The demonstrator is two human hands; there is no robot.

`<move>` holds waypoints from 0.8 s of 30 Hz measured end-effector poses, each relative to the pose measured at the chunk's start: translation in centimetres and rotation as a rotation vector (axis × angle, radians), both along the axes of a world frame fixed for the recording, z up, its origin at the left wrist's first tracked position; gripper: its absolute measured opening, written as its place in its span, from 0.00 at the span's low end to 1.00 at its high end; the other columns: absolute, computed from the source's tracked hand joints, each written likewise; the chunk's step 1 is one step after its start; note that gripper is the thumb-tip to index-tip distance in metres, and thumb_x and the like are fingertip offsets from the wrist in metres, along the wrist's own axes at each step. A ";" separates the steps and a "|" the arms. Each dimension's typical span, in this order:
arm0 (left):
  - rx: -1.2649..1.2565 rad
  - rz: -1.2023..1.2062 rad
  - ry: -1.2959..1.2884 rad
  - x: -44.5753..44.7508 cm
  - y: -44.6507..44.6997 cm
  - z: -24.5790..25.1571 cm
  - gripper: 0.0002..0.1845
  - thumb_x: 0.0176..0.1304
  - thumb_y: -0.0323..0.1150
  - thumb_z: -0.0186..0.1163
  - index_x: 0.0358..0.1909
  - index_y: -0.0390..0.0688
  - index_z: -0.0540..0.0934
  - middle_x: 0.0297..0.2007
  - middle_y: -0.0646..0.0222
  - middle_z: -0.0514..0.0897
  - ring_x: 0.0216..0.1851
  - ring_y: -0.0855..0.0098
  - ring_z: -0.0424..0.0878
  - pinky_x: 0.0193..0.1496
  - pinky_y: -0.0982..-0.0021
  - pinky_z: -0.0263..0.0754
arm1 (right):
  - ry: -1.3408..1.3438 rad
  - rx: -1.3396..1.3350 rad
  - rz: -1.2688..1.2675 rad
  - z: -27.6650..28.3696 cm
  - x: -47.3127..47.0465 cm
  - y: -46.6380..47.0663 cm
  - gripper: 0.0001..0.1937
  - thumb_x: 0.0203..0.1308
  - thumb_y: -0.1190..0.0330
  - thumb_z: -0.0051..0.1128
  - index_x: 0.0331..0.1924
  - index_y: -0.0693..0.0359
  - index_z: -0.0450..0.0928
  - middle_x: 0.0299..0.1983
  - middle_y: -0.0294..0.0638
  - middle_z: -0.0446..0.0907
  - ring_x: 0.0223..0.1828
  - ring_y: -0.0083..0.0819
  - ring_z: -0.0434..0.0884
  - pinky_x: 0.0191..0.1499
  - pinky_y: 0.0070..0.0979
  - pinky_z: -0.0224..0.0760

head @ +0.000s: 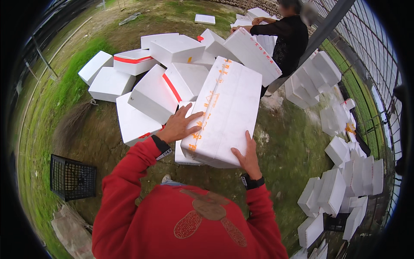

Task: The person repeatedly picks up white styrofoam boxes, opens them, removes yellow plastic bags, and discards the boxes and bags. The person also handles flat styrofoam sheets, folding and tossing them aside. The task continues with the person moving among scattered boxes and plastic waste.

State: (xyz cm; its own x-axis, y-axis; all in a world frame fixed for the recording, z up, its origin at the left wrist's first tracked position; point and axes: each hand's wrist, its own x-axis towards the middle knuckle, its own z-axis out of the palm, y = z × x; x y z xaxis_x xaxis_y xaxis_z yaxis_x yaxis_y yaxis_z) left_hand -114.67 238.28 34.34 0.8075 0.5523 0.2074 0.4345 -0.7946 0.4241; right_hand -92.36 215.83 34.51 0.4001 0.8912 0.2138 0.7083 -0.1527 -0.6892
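Note:
A large white foam box, with orange printing and clear tape along its top, lies tilted before me. My left hand rests with spread fingers on its left edge, the fingertips on the top face. My right hand holds the near right corner, thumb on top and fingers along the side. Under and beside the box are more white foam boxes, among them one with a red tape band just beyond my left hand. Another printed white box leans at the far end of the large box, close to a co-worker.
A co-worker in black stands at the back right, hands over other white boxes. Stacks of foam boxes line the right side by a metal post. At left are a black plastic crate, a broom head and a crumpled sack.

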 end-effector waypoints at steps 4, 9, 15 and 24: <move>-0.111 0.051 -0.007 -1.2 0.5 1.0 0.29 0.59 0.55 0.59 0.62 0.64 0.69 0.67 0.48 0.57 0.67 0.48 0.59 0.58 0.42 0.63 | 0.024 -0.042 -0.037 -0.2 1.0 -0.6 0.43 0.55 0.57 0.64 0.70 0.64 0.52 0.62 0.58 0.63 0.63 0.51 0.65 0.64 0.38 0.58; 0.104 -0.038 0.066 -3.1 2.1 4.3 0.29 0.51 0.48 0.64 0.55 0.51 0.73 0.68 0.53 0.57 0.68 0.51 0.56 0.63 0.42 0.56 | -0.046 -0.005 -0.050 -0.9 0.3 -2.1 0.42 0.56 0.59 0.63 0.70 0.64 0.51 0.62 0.57 0.63 0.63 0.50 0.65 0.63 0.37 0.59; 0.082 -0.719 0.214 -4.5 2.1 4.0 0.34 0.46 0.50 0.66 0.56 0.48 0.73 0.51 0.62 0.75 0.58 0.61 0.70 0.69 0.45 0.44 | -0.093 -0.130 -0.161 0.6 0.0 -2.7 0.39 0.59 0.58 0.60 0.69 0.65 0.53 0.63 0.58 0.62 0.62 0.51 0.66 0.63 0.36 0.60; 0.222 -0.634 -0.002 -3.1 2.1 0.7 0.37 0.36 0.43 0.75 0.50 0.47 0.71 0.39 0.67 0.75 0.45 0.63 0.74 0.50 0.62 0.62 | -0.791 -0.178 0.551 7.0 -8.4 7.3 0.46 0.34 0.52 0.75 0.62 0.58 0.66 0.63 0.44 0.66 0.67 0.43 0.61 0.64 0.51 0.53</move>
